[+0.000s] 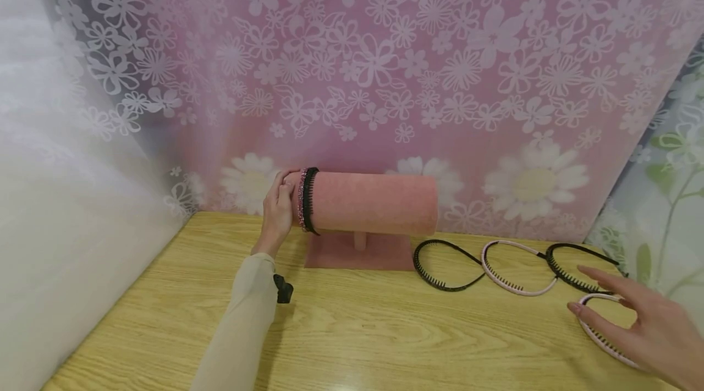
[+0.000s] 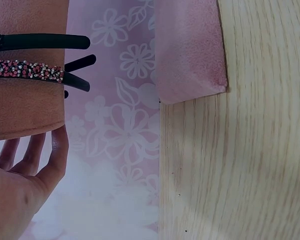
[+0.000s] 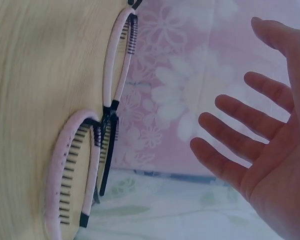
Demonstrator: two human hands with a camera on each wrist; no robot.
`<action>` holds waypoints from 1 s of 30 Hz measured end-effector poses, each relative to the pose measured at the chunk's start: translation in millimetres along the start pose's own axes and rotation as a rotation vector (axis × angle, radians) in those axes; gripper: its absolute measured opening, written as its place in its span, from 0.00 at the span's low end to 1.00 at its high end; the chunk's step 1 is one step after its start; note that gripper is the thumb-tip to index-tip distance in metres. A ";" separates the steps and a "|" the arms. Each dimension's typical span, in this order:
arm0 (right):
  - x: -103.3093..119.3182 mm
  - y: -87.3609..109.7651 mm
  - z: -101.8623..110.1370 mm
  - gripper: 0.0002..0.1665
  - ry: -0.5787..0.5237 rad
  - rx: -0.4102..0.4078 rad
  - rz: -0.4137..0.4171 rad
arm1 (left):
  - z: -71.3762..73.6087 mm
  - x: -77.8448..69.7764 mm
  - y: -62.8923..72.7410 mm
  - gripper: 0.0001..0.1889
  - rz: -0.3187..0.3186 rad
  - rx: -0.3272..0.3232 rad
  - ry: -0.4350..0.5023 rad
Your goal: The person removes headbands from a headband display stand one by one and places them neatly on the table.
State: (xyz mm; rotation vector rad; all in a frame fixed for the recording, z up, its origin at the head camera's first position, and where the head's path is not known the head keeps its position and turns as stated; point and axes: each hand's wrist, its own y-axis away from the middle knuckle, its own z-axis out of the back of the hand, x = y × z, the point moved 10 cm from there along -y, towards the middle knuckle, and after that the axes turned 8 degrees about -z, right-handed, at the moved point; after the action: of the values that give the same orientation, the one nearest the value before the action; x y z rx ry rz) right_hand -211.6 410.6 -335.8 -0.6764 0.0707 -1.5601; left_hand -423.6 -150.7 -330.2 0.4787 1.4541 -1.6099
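A pink plush headband stand (image 1: 379, 203), a padded roll on a short post and flat base, stands by the back wall. My left hand (image 1: 277, 208) holds the roll's left end; in the left wrist view its fingers (image 2: 56, 155) reach behind the end's edge. Beside that hand, a headband with pink glittery stones (image 2: 27, 70) and a black toothed headband (image 1: 311, 200) sit round the roll. At the right, my right hand (image 1: 651, 324) hovers over a pink toothed headband (image 3: 58, 170), fingers spread and holding nothing, as the right wrist view (image 3: 265, 125) also shows.
Right of the stand, a black headband (image 1: 431, 278), a pink headband (image 1: 517, 288) and another black headband (image 1: 572, 281) lie in a row on the wood-grain table (image 1: 385, 330). A floral pink curtain (image 1: 357, 73) hangs behind, with white fabric (image 1: 71, 165) at the left.
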 end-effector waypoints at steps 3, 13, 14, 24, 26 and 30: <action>12.5 -2.3 -0.9 0.43 -0.019 0.002 0.051 | -0.1 1.2 0.7 0.22 0.001 0.008 -0.004; 38.5 -9.2 -3.1 0.46 -0.049 0.023 0.090 | -0.9 1.2 1.5 0.22 0.010 0.010 -0.012; 40.8 -9.8 -4.0 0.46 -0.045 0.027 0.092 | -1.0 1.5 1.5 0.22 0.011 0.009 -0.013; 65.9 -17.1 -8.5 0.50 -0.104 -0.017 0.157 | -0.5 2.1 0.5 0.22 0.012 0.009 -0.006; 69.7 -18.7 -9.6 0.51 -0.120 -0.026 0.162 | -0.8 2.5 0.4 0.22 0.015 0.012 -0.005; 78.6 -24.0 -14.4 0.52 -0.146 0.015 0.162 | -0.8 2.0 0.3 0.22 0.019 0.013 -0.011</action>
State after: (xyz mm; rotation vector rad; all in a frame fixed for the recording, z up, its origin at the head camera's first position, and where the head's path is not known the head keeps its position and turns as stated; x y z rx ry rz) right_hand -235.7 335.7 -308.0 -0.7524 0.0038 -1.3515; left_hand -424.6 -150.6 -332.1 0.4893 1.4277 -1.6055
